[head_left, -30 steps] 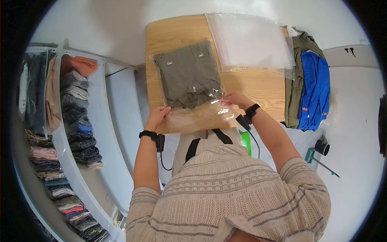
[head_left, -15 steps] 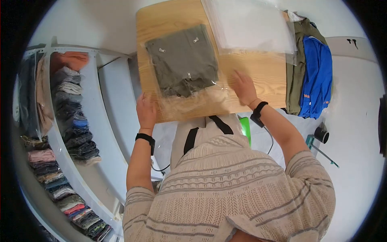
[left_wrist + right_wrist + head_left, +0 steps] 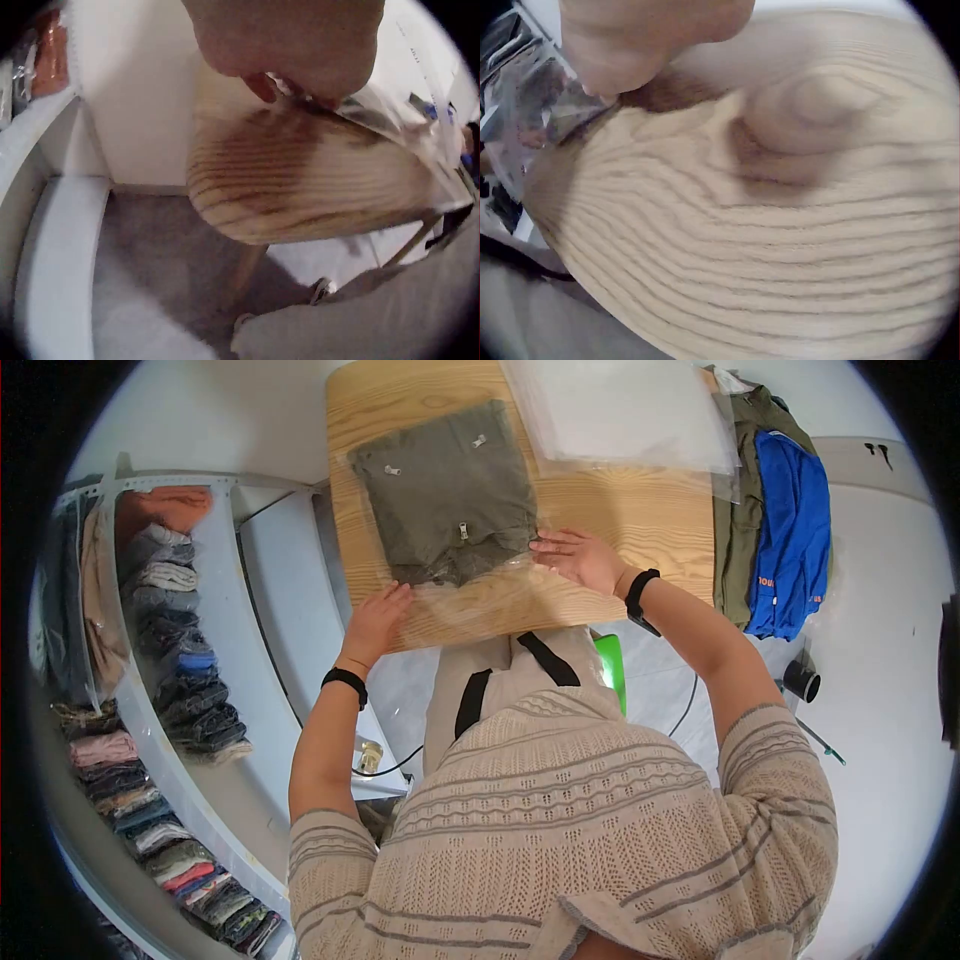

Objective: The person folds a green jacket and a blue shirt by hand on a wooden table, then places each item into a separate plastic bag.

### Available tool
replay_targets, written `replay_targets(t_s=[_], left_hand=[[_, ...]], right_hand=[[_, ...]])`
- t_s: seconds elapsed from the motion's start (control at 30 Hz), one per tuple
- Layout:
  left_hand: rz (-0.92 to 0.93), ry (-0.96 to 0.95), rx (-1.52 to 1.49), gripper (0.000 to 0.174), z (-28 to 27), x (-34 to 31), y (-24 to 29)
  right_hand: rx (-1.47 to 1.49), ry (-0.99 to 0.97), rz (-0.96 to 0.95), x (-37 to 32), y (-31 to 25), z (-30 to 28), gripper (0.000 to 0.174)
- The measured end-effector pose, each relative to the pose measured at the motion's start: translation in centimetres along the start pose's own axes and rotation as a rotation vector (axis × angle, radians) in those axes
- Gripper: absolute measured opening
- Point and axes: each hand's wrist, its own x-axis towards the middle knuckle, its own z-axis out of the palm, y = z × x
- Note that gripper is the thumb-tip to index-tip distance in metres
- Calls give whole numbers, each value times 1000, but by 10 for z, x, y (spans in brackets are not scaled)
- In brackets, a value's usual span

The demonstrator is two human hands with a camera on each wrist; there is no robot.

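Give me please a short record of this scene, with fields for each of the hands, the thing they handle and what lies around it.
Left hand: rests on the near left corner of the clear plastic bag.
Right hand: fingers spread, touches the bag's right edge.
Bag content: folded olive garment, lying flat.
Table: wooden; also bears a stack of empty clear bags at the far right.
Beside: blue garment, at the table's right end.
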Motion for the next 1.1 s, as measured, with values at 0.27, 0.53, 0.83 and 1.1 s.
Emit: replay_targets(t_s=[0.27,0.53,0.83,1.1], left_hand=[[-548,187,-877,28,13,6,-4],[-782,345,-1005,35,27,13,-10],[-930,430,-733,32,28,35,6],[-999,434,-689,35,19,39,6]], right_hand=[[632,238,422,3,-2,18,28],[995,460,838,13,-13,34,30],[715,556,1027,32,-20,39,38],[309,587,1085,45,-27,33,38]])
